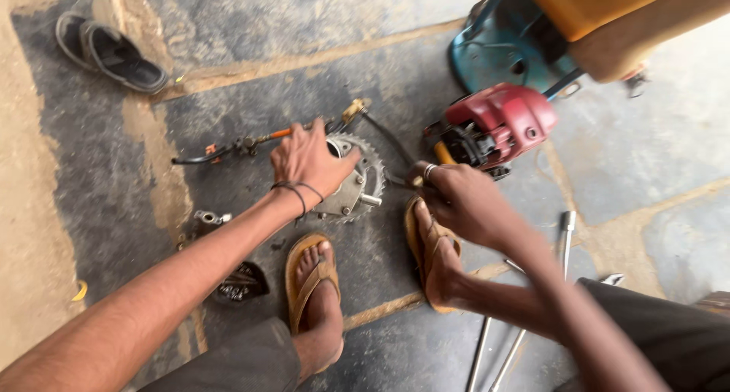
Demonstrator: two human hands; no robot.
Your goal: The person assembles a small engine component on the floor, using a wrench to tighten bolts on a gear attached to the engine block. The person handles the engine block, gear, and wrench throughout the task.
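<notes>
Head view: at frame centre the left hand (308,162) presses closed-fingered on a round grey toothed metal engine part (351,185) lying on the stone floor (114,156). The right hand (456,198) grips a thin tool, tip toward it. The red engine housing (498,122) sits apart at upper right, so dismantling looks well underway, unfinished

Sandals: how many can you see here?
3. One dark sandal lies unworn on the stone floor at top left. Two tan ones are worn: one on the left foot, one on the right foot, below the hands. Others may lie out of view.
</notes>
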